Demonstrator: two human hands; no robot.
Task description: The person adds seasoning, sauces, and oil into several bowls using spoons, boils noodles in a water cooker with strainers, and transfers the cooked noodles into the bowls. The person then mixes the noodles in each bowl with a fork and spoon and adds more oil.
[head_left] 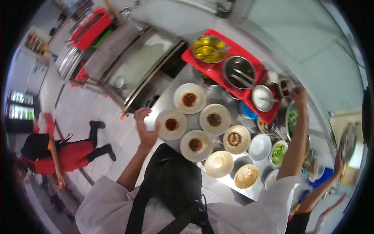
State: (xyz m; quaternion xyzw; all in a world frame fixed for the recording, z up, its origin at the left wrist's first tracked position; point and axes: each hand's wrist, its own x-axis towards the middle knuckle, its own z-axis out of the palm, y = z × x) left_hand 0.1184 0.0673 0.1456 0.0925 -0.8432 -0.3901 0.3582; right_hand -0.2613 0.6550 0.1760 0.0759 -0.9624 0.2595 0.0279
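My left hand (pixel 147 128), fingers spread and holding nothing, is at the left rim of a white bowl (pixel 165 135) with dark brown sauce in its bottom; whether it touches the rim I cannot tell. Beside it are more bowls with brown sauce, among them a rear bowl (pixel 180 93), a right-hand bowl (pixel 224 117) and a front bowl (pixel 204 151). My right hand (pixel 300 96) reaches far to the right, fingers closed, by a small container (pixel 285 86) with dark contents. What those fingers grip is too small to make out.
A red tray (pixel 243 54) carries a pot of yellow oil (pixel 209 50), a dark pot (pixel 239 72) and a bowl of white powder (pixel 262 97). Chopped greens (pixel 278 153) sit nearby. A person in red (pixel 64 156) is at left; another person's arm (pixel 321 187) reaches in at right.
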